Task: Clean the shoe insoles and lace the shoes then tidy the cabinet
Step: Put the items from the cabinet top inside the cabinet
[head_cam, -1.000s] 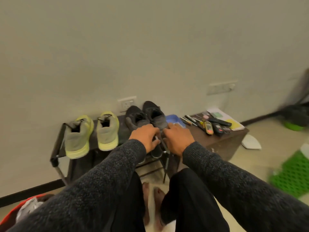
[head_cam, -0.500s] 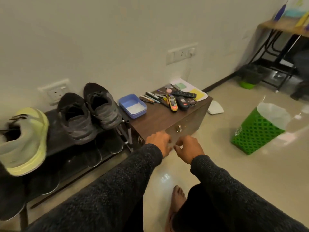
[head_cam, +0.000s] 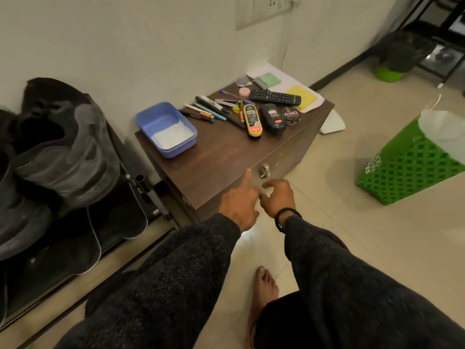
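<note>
The fingers (head_cam: 247, 176) of the left hand (head_cam: 239, 205) are spread loose, the index stretched straight out with its tip at the front edge of the cabinet (head_cam: 221, 159), just left of the small metal latch (head_cam: 264, 170); the fingers of the right hand (head_cam: 278, 195) are half curled and apart, grasping nothing, hovering just below and in front of that latch. Both arms wear dark, coarse knitted sleeves, and a black band circles the right wrist. The cabinet is a low box of dark wood-grain laminate with a flat top, standing on glossy pale floor tiles against a plain wall. On its top sit a shallow rectangular blue plastic tray (head_cam: 166, 128) with rounded corners and something white in its bottom, a loose fan of pens (head_cam: 206, 112) and markers, a slim black remote (head_cam: 275, 97), an oval yellow-edged polish bottle (head_cam: 254, 119), a rounded black polish bottle (head_cam: 273, 118), a round tin (head_cam: 292, 115), a small pink disc, and sheets of white, green and yellow paper (head_cam: 302, 96) at the far end. Left of the cabinet, grey mesh-and-suede shoes (head_cam: 63, 147) stand on the top tier of a black metal rack (head_cam: 148, 192), with flat dark insoles (head_cam: 118, 215) leaning upright beneath them. A green lattice-pattern bag (head_cam: 412, 167) stands on the floor to the right, well apart from the cabinet
</note>
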`<control>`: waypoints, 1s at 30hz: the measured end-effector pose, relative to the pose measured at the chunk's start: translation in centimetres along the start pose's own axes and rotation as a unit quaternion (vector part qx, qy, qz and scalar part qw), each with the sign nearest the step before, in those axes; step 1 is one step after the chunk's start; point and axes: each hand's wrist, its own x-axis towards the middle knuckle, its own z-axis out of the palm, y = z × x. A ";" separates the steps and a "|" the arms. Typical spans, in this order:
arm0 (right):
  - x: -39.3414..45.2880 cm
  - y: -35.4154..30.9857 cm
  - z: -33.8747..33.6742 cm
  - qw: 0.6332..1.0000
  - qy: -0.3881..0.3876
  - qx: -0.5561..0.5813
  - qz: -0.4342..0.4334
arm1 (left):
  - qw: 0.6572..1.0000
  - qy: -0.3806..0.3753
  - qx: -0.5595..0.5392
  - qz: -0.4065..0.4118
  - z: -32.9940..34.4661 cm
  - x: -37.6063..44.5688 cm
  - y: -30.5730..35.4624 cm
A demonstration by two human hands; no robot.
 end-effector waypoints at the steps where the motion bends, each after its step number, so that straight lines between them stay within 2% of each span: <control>1: 0.7 0.0 0.4 1.000 -0.005 -0.007 -0.003 | 1.000 -0.006 0.009 -0.001 -0.1 0.7 -0.1; 6: 3.5 0.1 1.8 0.999 -0.038 -0.019 -0.030 | 0.999 -0.031 0.007 -0.018 -1.5 3.0 -0.8; 13: 5.1 0.7 0.0 0.994 -0.101 0.039 0.008 | 1.000 -0.025 0.015 0.008 -1.5 2.9 -0.9; 17: 4.3 1.6 -1.4 0.986 -0.132 0.087 0.049 | 0.997 -0.065 0.049 0.008 -1.3 2.9 -0.3; 22: 1.8 1.5 -3.3 0.959 -0.176 0.167 0.149 | 0.991 -0.119 0.058 0.032 0.0 2.6 1.1; 27: -1.5 2.6 -5.0 0.958 -0.177 0.112 0.194 | 0.986 -0.163 0.027 0.029 1.1 0.5 3.4; 30: -3.7 3.2 -5.0 0.958 -0.170 0.079 0.216 | 0.977 -0.201 0.066 0.042 1.1 -1.4 5.0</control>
